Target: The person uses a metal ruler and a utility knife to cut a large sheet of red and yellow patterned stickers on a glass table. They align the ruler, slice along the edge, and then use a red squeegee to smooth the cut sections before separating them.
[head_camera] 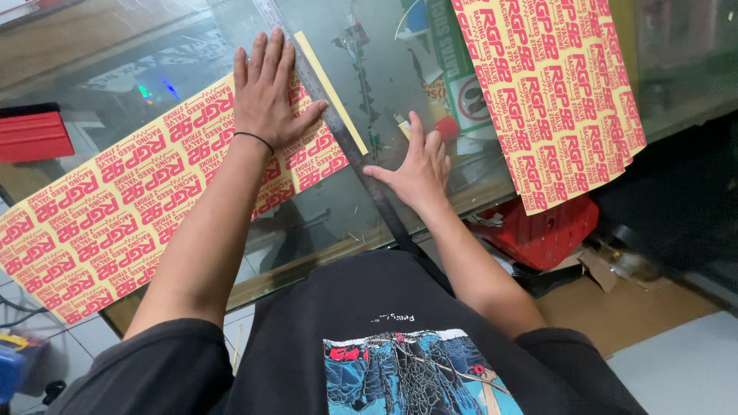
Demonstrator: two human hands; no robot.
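Observation:
My left hand (pixel 267 92) lies flat, fingers spread, on the end of a long yellow sticker sheet (pixel 115 211) printed with red lettering, which lies across a glass tabletop (pixel 338 207). A long metal ruler (pixel 350 146) runs diagonally along the sheet's right edge, just beside my left thumb. My right hand (pixel 419 167) rests open on the glass to the right of the ruler, its thumb touching the ruler. It holds nothing.
A second yellow and red sticker sheet (pixel 557 92) hangs over the table's right edge. A red squeegee block (pixel 31 134) sits at the far left. A red crate (pixel 546 230) and cardboard scraps (pixel 600 269) lie on the floor below the table.

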